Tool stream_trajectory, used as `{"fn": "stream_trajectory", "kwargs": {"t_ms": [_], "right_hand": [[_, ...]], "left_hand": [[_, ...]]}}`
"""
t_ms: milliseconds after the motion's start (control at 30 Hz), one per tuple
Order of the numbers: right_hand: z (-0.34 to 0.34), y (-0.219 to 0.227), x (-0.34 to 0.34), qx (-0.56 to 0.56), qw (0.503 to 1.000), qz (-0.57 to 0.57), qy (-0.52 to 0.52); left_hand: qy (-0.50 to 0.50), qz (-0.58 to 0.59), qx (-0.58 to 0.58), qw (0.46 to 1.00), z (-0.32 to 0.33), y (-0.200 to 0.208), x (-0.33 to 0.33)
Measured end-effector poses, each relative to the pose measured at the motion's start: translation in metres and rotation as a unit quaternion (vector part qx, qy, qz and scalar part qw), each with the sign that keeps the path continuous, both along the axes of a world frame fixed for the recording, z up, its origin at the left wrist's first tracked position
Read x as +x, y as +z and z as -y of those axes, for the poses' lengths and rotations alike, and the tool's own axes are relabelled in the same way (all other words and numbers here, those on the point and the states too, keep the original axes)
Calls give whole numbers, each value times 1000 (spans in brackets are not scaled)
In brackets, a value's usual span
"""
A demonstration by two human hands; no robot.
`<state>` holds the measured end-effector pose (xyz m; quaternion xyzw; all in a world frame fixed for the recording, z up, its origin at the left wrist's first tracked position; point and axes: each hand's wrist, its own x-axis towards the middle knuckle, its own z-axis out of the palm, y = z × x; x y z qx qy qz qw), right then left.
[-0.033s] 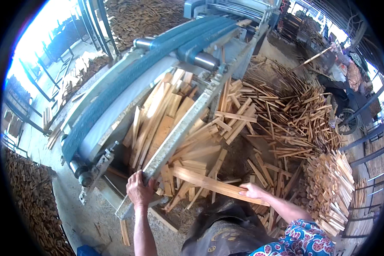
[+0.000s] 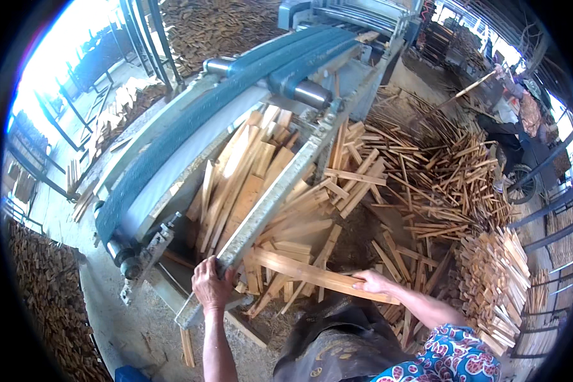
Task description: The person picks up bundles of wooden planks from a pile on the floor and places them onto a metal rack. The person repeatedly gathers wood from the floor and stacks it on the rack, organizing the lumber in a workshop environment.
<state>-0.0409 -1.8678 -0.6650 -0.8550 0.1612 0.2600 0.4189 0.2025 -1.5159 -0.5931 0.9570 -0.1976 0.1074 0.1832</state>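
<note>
Head view: the belt machine [image 2: 178, 130] runs left of the metal rail [image 2: 270, 202], the landmark here; a heap of sticks [image 2: 452, 159] spreads well to the rail's right, and loose boards [image 2: 245, 197] crowd between rail and belt. Just right of the rail's lower part slants the long board [image 2: 305, 272], its far end close by the rail; whether they touch, I cannot tell. The left hand [image 2: 213, 283] is curled over the rail's lower end, seemingly holding it; the right hand [image 2: 375, 284] is closed round the board's end away from the rail. The step in hand looks like steadying this board; moving it would call for a firm right grip and care at the rail's edge. Room looks tighter leftward, against the rail, than rightward.
</note>
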Motion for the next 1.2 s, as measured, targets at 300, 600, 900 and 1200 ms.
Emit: {"fn": "stream_trajectory", "kwargs": {"t_ms": [300, 600, 900, 1200], "right_hand": [[-7, 0, 263, 199, 935, -52, 288], [37, -43, 302, 343, 862, -25, 373], [192, -135, 354, 365, 910, 72, -182], [212, -178, 374, 554, 767, 39, -321]], "left_hand": [[40, 106, -44, 993, 17, 0, -13], [266, -392, -837, 276, 209, -130, -75], [286, -222, -754, 549, 256, -140, -3], [387, -68, -658, 643, 228, -135, 112]]}}
